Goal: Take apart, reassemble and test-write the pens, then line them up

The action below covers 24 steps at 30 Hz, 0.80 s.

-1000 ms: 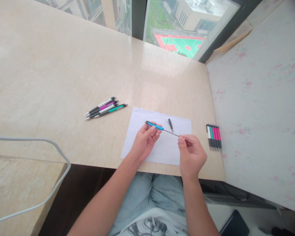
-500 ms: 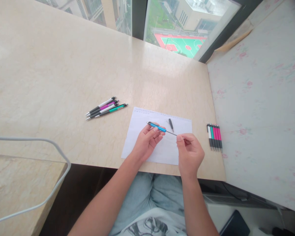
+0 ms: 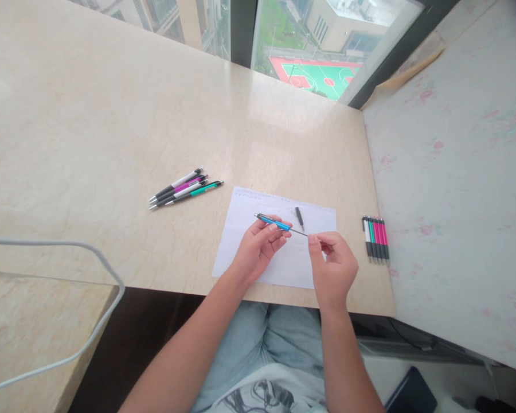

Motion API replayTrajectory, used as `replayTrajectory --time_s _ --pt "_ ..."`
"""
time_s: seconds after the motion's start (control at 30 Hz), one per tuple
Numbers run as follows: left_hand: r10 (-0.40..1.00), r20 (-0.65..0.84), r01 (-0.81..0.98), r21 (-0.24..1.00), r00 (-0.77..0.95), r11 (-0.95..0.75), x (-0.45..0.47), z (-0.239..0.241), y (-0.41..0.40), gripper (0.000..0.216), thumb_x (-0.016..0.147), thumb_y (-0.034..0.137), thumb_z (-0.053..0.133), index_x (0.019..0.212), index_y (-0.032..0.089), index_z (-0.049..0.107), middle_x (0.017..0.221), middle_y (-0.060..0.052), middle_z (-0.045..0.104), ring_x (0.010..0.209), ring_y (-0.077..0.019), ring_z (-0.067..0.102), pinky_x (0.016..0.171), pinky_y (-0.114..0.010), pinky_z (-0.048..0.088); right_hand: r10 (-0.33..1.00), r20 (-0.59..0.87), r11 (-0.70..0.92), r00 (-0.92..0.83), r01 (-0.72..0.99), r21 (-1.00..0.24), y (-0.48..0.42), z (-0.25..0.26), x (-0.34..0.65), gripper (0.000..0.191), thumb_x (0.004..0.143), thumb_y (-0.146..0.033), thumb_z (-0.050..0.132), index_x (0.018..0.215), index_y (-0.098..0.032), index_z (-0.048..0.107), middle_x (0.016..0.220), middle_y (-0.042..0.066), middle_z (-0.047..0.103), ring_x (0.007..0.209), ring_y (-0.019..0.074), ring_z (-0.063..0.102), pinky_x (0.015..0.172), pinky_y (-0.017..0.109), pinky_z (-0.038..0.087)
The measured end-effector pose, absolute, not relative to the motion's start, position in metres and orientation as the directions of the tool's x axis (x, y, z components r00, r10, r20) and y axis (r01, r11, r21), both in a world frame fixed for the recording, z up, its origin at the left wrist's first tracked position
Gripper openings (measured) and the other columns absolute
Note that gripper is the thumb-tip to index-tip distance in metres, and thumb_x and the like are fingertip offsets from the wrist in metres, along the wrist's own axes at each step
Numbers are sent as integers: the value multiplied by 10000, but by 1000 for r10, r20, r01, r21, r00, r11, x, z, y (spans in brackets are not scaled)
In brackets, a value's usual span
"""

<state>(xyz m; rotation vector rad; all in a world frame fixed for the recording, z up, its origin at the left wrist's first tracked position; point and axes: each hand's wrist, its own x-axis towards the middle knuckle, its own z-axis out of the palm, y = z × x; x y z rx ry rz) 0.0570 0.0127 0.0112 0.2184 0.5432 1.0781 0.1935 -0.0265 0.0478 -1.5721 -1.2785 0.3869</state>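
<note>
My left hand (image 3: 260,246) grips the blue barrel of a click pen (image 3: 279,224) between thumb and fingers, its black clicker end pointing left. From the barrel's open right end a thin dark ink refill (image 3: 300,232) sticks out. My right hand (image 3: 333,261) pinches the refill near its far end, and the fingers cover its tip. Just behind the hands, a black pen grip section (image 3: 299,218) with a pointed tip lies on a white sheet of paper (image 3: 241,229) that has faint handwriting along its top edge.
Left of the paper lies a loose group of several pens (image 3: 191,191) in white, purple and green. A neat row of several pens (image 3: 375,240) sits at the table's right edge beside the flowered wall (image 3: 447,172). A pale cable (image 3: 107,269) loops at lower left.
Both hands keep their hold on the pen barrel and refill, with only a very slight shift to the left. Everything else lies as before.
</note>
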Motion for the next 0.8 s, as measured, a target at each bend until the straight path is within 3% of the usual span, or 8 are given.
replayTrajectory --time_s 0.27,0.43,0.53,0.63,0.8 --pt "888 -326 -783 434 324 445 59 11 13 148 815 194 740 938 142 677 929 -69 745 762 -95 691 705 -171 544 882 299 84 363 505 -859 -25 45 194 157 865 -307 678 747 -209 642 716 -3 621 670 145 568 614 281 468" --pt "887 -344 -801 409 307 436 58 9 14 178 800 191 755 953 135 682 933 -74 742 758 -93 692 705 -165 549 965 216 93 149 578 -811 -18 41 203 117 856 -264 666 963 -223 686 912 32 687 769 165 625 628 287 499" --pt "884 -367 -818 385 290 428 58 8 15 179 795 186 756 950 137 682 927 -66 738 744 -87 687 699 -161 550 975 207 81 85 729 -680 -5 33 210 177 873 -189 580 1000 -224 698 928 43 691 751 171 613 620 298 481" --pt "878 -384 -824 370 285 429 58 10 15 178 787 184 760 939 134 682 915 -63 735 725 -85 682 686 -160 550 973 218 46 69 876 -481 15 24 214 203 872 -177 558 993 -214 717 915 58 678 798 199 599 715 342 477" --pt "876 -392 -829 361 281 428 58 11 16 196 772 190 775 932 125 681 898 -65 734 716 -88 682 670 -161 546 978 206 33 25 960 -276 43 16 212 207 883 -208 556 999 -214 727 951 85 641 956 248 560 703 335 436"
